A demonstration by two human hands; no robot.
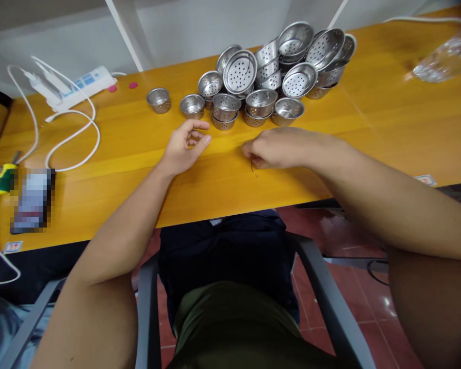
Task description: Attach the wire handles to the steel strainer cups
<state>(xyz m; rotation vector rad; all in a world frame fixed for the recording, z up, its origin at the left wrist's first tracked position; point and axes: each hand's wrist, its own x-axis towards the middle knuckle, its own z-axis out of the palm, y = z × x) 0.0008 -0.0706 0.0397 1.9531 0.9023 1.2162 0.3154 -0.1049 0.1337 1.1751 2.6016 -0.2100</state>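
My left hand (185,146) hovers over the table with its fingers loosely curled and apart, holding nothing. It is nearest to a small perforated steel cup (192,106) and a stack of two such cups (226,107). My right hand (274,147) is closed, knuckles up, in front of the pile. A thin, dark, curved wire-like strand (252,168) hangs below its fingers; the rest of it is hidden by the hand. Behind both hands, several perforated steel cups lie heaped and stacked, some tilted, such as the wide one (239,73).
One steel cup (159,101) stands apart on the left. A white power strip (85,87) with cables, a phone (33,200) and a yellow-green tool handle (4,178) lie further left. Clear crumpled plastic (445,57) lies at the right of the wooden table (399,123).
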